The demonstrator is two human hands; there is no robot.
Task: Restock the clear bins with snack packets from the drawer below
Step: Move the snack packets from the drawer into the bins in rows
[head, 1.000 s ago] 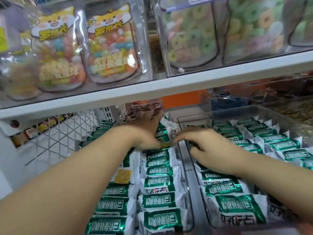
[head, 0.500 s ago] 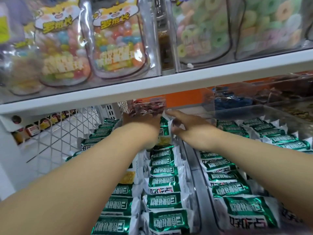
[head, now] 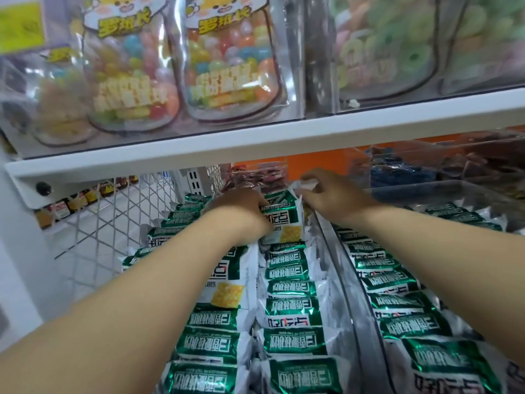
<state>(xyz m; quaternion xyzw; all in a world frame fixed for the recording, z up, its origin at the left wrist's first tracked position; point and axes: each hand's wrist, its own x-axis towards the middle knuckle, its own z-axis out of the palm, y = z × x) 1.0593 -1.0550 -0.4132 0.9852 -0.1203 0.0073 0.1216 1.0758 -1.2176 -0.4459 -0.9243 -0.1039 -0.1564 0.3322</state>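
White metal shelf [head: 255, 143]: set low over the bins, so both arms are passed beneath it to reach the back.
Left clear plastic bin [head: 331, 268]: filled in two rows with green-and-white foil snack packets [head: 287, 308], overlapped like tiles. Each is leaned on the next so that the printed faces are shown and more can be fitted in.
Right clear plastic bin [head: 426, 191]: set just beside the left one and packed the same way.
Left hand [head: 241, 211]: reached to the far end of the left bin. Its grip is clamped on the left edge of the raised packet [head: 284, 220], though the fingertips are partly hidden.
Right hand [head: 332, 197]: its grip is pinched together on that packet's white crimped end [head: 305, 184], so the packet can be steered from above.
Raised packet: held between both hands at the back of the right-hand row, tipped up more steeply than its neighbours and not yet laid down.
Step in hand: judged to be the seating of this packet into the last gap at the back — the bin looks nearly full.
Drawer: not in view.
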